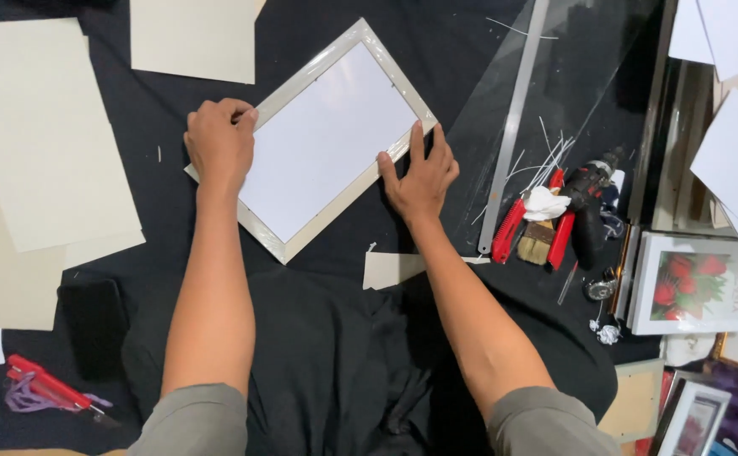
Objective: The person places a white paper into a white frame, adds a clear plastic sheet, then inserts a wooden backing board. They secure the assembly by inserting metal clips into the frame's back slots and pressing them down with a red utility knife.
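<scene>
A pale picture frame with a white sheet inside lies tilted on the black cloth. My left hand rests curled on the frame's left edge, fingers bent over the rim. My right hand presses flat on the frame's lower right edge, fingers spread and pointing up. Neither hand lifts the frame off the cloth.
Beige boards lie at left and top. A clear sheet and metal ruler sit right of the frame, with a red cutter, brush and drill. Framed flower picture at right; red tool lower left.
</scene>
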